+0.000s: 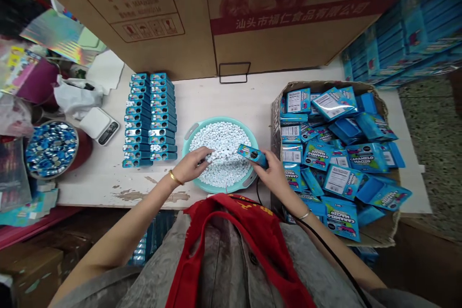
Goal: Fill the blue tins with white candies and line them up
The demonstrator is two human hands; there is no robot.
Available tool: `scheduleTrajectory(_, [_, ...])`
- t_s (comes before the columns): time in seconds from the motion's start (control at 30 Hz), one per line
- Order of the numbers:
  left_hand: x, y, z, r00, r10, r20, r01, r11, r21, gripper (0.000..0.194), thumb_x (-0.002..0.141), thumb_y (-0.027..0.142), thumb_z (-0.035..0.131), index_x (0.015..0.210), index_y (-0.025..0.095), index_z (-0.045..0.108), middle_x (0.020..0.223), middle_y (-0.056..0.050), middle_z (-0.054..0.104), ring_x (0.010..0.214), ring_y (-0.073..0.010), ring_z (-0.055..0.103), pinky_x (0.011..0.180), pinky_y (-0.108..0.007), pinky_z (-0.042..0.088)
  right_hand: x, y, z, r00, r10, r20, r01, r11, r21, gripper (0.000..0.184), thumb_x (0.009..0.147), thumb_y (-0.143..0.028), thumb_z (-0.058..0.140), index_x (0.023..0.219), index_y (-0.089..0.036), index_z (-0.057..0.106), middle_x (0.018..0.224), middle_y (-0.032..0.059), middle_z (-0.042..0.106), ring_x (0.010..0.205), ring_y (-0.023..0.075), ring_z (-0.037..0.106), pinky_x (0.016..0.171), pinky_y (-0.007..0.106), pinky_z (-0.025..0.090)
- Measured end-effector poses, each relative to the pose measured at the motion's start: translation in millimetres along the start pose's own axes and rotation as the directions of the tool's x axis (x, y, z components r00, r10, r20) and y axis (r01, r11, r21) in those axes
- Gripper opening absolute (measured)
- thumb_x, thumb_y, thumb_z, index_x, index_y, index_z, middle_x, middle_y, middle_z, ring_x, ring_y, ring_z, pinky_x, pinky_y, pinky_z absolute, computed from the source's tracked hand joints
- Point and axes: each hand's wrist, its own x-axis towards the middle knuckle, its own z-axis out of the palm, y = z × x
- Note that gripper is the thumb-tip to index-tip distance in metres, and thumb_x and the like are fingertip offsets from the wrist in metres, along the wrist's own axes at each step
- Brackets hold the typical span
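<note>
Across a white table [202,94], the small blue box [248,152] sits over the three o'clock side of a bowl [214,189]. Our right hand [271,173] has its fingers closed around the box's four o'clock end. We judge it light, stiff, slick and crushable, best held lightly by its long sides. Our left hand [193,164], fingers half curled, is over white candies [224,137] at nine; whether it pinches any, we cannot tell. Rows of boxes [162,116] stand at ten, a carton [276,125] at three.
</note>
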Motion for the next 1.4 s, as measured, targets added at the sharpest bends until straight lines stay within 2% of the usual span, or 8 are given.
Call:
scheduleTrajectory(0.27, [16.3,66.2,-40.4,0.972,-0.061,0.225,-0.027,0.928,0.371,0.028,0.092,0.016,0.042,0.116,0.016,0.056,0.105,-0.01,0.061,0.1,-0.0222,0.061,0.087,-0.035,0.051,7.8,-8.4,33.7,0.973,-0.206,0.103,0.214,0.974,-0.073,0.038,0.078,-0.015,0.053,0.115,-0.021,0.056,0.114,0.011,0.062,0.111,0.0289,0.056,0.097,0.045,0.047])
scheduleTrajectory(0.53, [22.2,123.7,-39.6,0.98,-0.144,0.135,0.053,0.849,0.526,0.039,0.096,0.013,0.033,0.132,0.016,0.047,0.1,-0.013,0.061,0.086,-0.0216,0.064,0.076,-0.037,0.05,5.4,-2.0,50.9,0.966,-0.245,0.086,0.246,0.969,0.006,0.041,0.077,-0.014,0.052,0.116,-0.023,0.054,0.114,0.0104,0.062,0.112,0.0288,0.056,0.099,0.049,0.046])
scheduleTrajectory(0.63, [18.8,103.3,-46.4,0.98,-0.168,0.108,0.075,0.808,0.584,0.03,0.096,0.015,0.034,0.114,0.016,0.057,0.09,-0.01,0.062,0.085,-0.0217,0.062,0.076,-0.036,0.049,6.2,2.7,51.6,0.974,-0.219,0.062,0.217,0.975,0.046,0.039,0.077,-0.014,0.05,0.115,-0.023,0.054,0.116,0.0105,0.06,0.114,0.0278,0.055,0.101,0.049,0.045])
scheduleTrajectory(0.73, [20.6,50.5,-43.2,0.967,-0.254,-0.028,0.208,0.718,0.664,0.03,0.095,0.012,0.032,0.109,0.015,0.058,0.1,-0.013,0.062,0.093,-0.023,0.059,0.078,-0.035,0.049,7.3,7.4,47.5,0.985,-0.174,0.013,0.173,0.982,0.072,0.035,0.079,-0.017,0.052,0.114,-0.023,0.054,0.115,0.0102,0.058,0.112,0.0265,0.055,0.1,0.046,0.046])
scheduleTrajectory(0.83, [29.2,-10.5,-18.6,0.921,-0.365,-0.136,0.361,0.67,0.649,0.033,0.095,0.011,0.03,0.113,0.012,0.057,0.109,-0.017,0.06,0.102,-0.026,0.055,0.082,-0.038,0.048,8.1,10.0,41.3,0.99,-0.133,-0.038,0.136,0.986,0.095,0.03,0.083,-0.025,0.056,0.113,-0.022,0.054,0.108,0.0089,0.059,0.105,0.0249,0.058,0.095,0.043,0.048])
scheduleTrajectory(0.93, [41.4,-49.5,21.5,0.917,-0.388,-0.095,0.378,0.763,0.524,0.035,0.094,0.01,0.03,0.119,0.014,0.055,0.116,-0.017,0.058,0.109,-0.0268,0.052,0.09,-0.04,0.045,8.5,9.5,35.2,0.993,-0.08,-0.09,0.09,0.989,0.117,0.03,0.085,-0.034,0.06,0.112,-0.022,0.055,0.105,0.0079,0.06,0.102,0.0238,0.059,0.092,0.04,0.049])
scheduleTrajectory(1.2, [47.2,-44.6,106.5,0.956,-0.283,0.077,0.257,0.936,0.239,0.042,0.084,0.003,0.042,0.122,0.015,0.054,0.121,-0.012,0.058,0.111,-0.0221,0.053,0.097,-0.034,0.045,11.4,4.3,20.8,0.986,0.083,-0.145,-0.052,0.978,0.203,0.036,0.081,-0.042,0.066,0.109,-0.021,0.059,0.101,0.0055,0.067,0.093,0.0211,0.062,0.086,0.035,0.05])
scheduleTrajectory(1.4, [20.4,-39.6,96.1,0.981,-0.183,0.055,0.186,0.982,-0.04,0.037,0.086,0.013,0.048,0.122,0.016,0.052,0.117,-0.009,0.06,0.105,-0.0191,0.058,0.095,-0.032,0.047,15.3,5.3,16.8,0.984,0.066,-0.166,-0.038,0.986,0.164,0.034,0.081,-0.04,0.065,0.108,-0.02,0.06,0.096,0.0044,0.068,0.089,0.021,0.062,0.081,0.034,0.051])
